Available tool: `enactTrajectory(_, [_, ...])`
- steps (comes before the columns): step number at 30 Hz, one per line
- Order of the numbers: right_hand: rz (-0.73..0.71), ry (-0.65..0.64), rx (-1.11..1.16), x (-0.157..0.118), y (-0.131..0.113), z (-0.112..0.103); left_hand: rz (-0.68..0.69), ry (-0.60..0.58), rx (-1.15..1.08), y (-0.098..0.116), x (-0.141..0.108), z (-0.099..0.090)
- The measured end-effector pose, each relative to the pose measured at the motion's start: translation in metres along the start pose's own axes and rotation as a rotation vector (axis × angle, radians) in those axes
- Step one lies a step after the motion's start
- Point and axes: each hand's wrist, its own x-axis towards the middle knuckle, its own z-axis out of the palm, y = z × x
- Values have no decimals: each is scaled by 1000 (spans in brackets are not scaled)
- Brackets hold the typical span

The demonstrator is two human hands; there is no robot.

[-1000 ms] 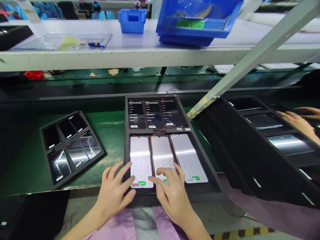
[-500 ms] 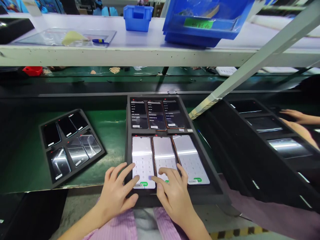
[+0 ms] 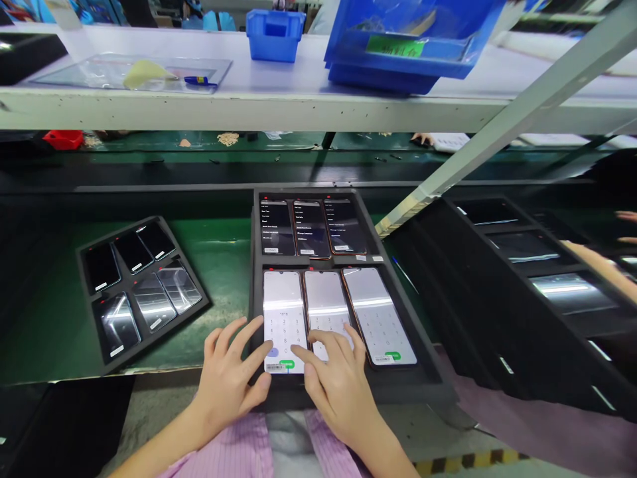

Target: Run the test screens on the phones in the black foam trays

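A black foam tray (image 3: 438, 393) lies in front of me with phones in two rows. The lower-left phone (image 3: 283, 292) shows a white dial pad with a few characters entered. My left hand (image 3: 231, 368) touches the lower left of its keypad with a fingertip, fingers spread. My right hand (image 3: 338, 378) is spread too, its index fingertip at the keypad's lower right, the palm partly covering the middle phone (image 3: 326, 295). The lower-right phone (image 3: 381, 318) also shows a dial pad. Three upper phones, one of them at the left (image 3: 277, 226), show dark menus with white text.
A smaller tray (image 3: 202, 307) of dark-screened phones lies left on the green mat (image 3: 219, 265). A slanted metal post (image 3: 472, 146) rises at right, beside stacked black trays (image 3: 448, 318) and another person's hand (image 3: 597, 262). Blue bins (image 3: 275, 40) stand on the shelf above.
My left index fingertip has moved down onto the keypad's lower left; my right hand has shifted slightly left. Characters in the left phone's entry line have changed. The other person's hands have moved right.
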Motion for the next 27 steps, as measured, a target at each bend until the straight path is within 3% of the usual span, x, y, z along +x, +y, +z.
enactTrajectory(4, [-13, -51, -63, 2, -3, 5, -55, -45, -2, 3, 1, 5])
enactTrajectory(7, [-19, -17, -69, 1, -2, 4, -98, -89, 5, 6, 2, 8])
enactTrajectory(13, [15, 69, -16, -5, 2, -5, -103, -29, -28, 6, 0, 8])
enactTrajectory(19, [42, 24, -16, -8, 3, -2, -83, 29, -52, 7, -1, 7])
enactTrajectory(27, [2, -135, -73, -15, 14, -9, -81, 1, -55, 8, -2, 4])
